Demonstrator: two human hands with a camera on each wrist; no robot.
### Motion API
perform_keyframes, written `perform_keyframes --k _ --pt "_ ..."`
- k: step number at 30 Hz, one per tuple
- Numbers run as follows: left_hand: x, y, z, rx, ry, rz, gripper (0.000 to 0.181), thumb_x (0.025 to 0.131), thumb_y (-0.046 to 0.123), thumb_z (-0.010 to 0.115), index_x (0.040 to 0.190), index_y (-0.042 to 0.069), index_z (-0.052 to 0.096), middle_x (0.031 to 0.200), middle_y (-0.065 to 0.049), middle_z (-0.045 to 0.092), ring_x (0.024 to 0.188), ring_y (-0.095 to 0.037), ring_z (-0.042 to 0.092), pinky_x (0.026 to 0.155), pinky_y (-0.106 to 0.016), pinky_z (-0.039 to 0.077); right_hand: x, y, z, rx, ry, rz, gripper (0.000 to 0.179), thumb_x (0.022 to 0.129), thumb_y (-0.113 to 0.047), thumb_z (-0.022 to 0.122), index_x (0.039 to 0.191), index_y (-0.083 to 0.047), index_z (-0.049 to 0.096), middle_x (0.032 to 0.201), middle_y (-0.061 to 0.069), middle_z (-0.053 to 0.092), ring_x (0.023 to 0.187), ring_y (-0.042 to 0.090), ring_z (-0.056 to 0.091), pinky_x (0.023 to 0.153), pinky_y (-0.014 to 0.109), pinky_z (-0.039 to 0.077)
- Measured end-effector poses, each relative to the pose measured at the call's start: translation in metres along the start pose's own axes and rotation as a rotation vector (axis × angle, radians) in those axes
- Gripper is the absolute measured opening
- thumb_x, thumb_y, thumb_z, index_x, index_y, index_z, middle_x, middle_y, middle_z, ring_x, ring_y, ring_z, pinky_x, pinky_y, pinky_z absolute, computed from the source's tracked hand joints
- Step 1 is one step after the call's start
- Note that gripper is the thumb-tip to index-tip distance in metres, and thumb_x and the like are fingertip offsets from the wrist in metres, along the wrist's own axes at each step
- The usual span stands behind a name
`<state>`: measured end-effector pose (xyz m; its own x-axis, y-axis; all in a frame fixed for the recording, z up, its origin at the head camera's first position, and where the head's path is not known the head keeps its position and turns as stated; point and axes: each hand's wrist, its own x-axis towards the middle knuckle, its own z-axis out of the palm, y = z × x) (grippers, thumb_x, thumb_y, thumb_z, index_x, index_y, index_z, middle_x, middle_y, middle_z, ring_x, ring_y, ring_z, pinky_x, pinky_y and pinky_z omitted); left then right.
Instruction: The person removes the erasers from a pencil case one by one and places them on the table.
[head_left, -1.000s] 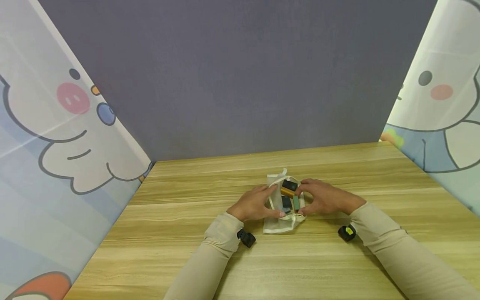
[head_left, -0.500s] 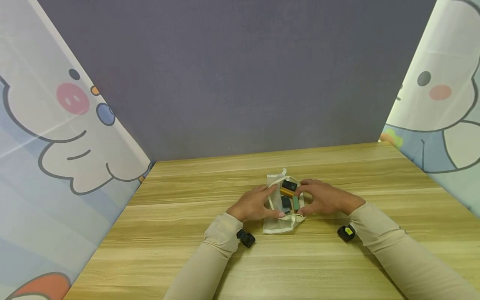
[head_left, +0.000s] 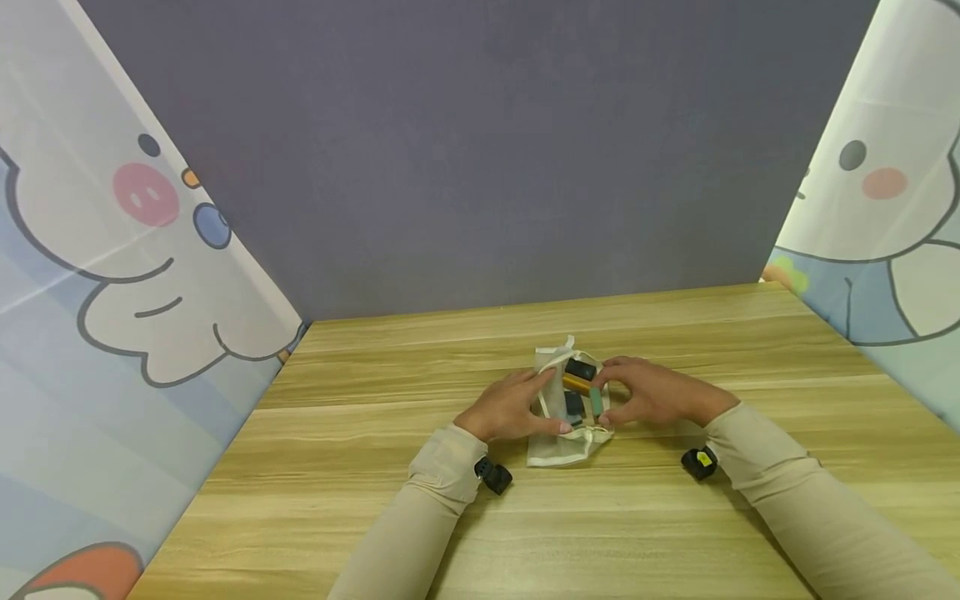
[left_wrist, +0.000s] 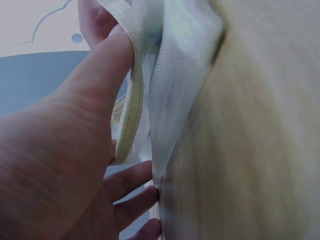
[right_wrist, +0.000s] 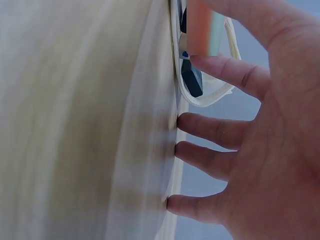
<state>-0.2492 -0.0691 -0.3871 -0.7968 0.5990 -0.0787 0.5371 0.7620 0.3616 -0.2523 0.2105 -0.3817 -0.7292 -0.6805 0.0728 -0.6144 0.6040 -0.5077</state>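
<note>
Head view: now lifting green block (head_left: 597, 402) slightly, pinched in right hand (head_left: 649, 393), seemingly loosened; steadying bag (head_left: 552, 450) with left hand (head_left: 508, 408) spread wide.

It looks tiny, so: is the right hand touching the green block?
Touching: the right wrist view shows the right hand pinching the green block by its ends.

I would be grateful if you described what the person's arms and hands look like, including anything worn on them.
The sleeves are long, plain and beige. The left hand and right hand are bare, with no gloves showing. A small black device sits below the left cuff; its black counterpart on the right carries a yellow patch.
</note>
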Motion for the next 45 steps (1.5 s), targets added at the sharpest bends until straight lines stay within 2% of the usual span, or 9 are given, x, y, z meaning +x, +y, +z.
perform_keyframes --k 5,10,13,20,26,32,41,45 --pt "-0.0009 0.0021 -0.0010 -0.010 0.004 -0.003 0.101 0.087 0.069 0.063 0.163 0.021 0.016 0.163 -0.009 0.026 0.149 -0.028 0.024 0.116 -0.050 0.027 -0.0011 -0.0014 -0.0036 0.051 0.001 -0.041 0.024 0.091 -0.040 0.075 0.107 -0.023 0.068 0.121 0.000 0.060 0.115 0.027 0.056 0.094 0.055 0.045" --pt "-0.0005 0.0024 -0.0010 -0.016 0.010 -0.006 0.102 0.087 0.069 0.064 0.163 0.018 0.017 0.163 -0.009 0.026 0.149 -0.028 0.024 0.116 -0.049 0.026 -0.0010 0.0000 -0.0059 0.059 0.039 -0.045 0.027 0.091 -0.038 0.075 0.110 -0.020 0.068 0.117 -0.004 0.063 0.112 0.024 0.059 0.097 0.054 0.044" --pt "0.0000 0.0022 -0.0010 -0.013 0.012 -0.005 0.102 0.087 0.069 0.063 0.163 0.018 0.017 0.163 -0.009 0.025 0.149 -0.028 0.024 0.116 -0.049 0.027 -0.0004 0.0013 -0.0067 0.070 0.058 -0.028 0.029 0.091 -0.037 0.075 0.112 -0.018 0.067 0.116 -0.003 0.064 0.114 0.025 0.059 0.100 0.054 0.044" --pt "0.0016 0.0030 -0.0020 -0.018 0.009 -0.006 0.103 0.087 0.069 0.064 0.162 0.016 0.018 0.163 -0.010 0.026 0.149 -0.028 0.024 0.116 -0.048 0.026 -0.0003 0.0012 -0.0094 0.086 0.132 -0.044 0.026 0.092 -0.030 0.076 0.110 -0.014 0.068 0.121 0.008 0.063 0.116 0.036 0.058 0.097 0.060 0.044" --pt "0.0026 0.0036 -0.0016 -0.009 0.004 -0.015 0.104 0.087 0.069 0.064 0.162 0.015 0.019 0.163 -0.010 0.026 0.149 -0.027 0.024 0.117 -0.046 0.025 -0.0003 -0.0004 -0.0099 0.114 0.178 0.016 0.034 0.092 -0.027 0.076 0.119 -0.008 0.065 0.122 0.009 0.063 0.119 0.039 0.058 0.098 0.059 0.045" --pt "0.0027 0.0038 -0.0010 0.008 0.004 -0.014 0.104 0.087 0.069 0.063 0.162 0.013 0.019 0.163 -0.010 0.026 0.149 -0.027 0.024 0.117 -0.045 0.025 0.0009 0.0012 -0.0090 0.125 0.216 0.038 0.030 0.092 -0.026 0.076 0.115 -0.011 0.063 0.115 0.004 0.066 0.112 0.032 0.064 0.097 0.061 0.044" --pt "0.0025 0.0032 0.0002 0.014 0.014 -0.014 0.103 0.087 0.068 0.064 0.162 0.013 0.020 0.163 -0.009 0.027 0.149 -0.026 0.025 0.117 -0.045 0.026 0.0010 0.0035 -0.0085 0.202 0.263 0.028 0.028 0.090 -0.018 0.076 0.110 -0.009 0.060 0.106 0.002 0.066 0.103 0.025 0.067 0.092 0.053 0.051" --pt "0.0024 0.0032 0.0008 0.014 0.012 -0.015 0.103 0.087 0.068 0.064 0.162 0.013 0.020 0.163 -0.009 0.027 0.149 -0.026 0.025 0.117 -0.045 0.026 0.0003 0.0037 -0.0085 0.187 0.277 0.031 0.026 0.089 -0.017 0.076 0.106 -0.010 0.058 0.101 0.001 0.066 0.099 0.022 0.067 0.090 0.051 0.052"
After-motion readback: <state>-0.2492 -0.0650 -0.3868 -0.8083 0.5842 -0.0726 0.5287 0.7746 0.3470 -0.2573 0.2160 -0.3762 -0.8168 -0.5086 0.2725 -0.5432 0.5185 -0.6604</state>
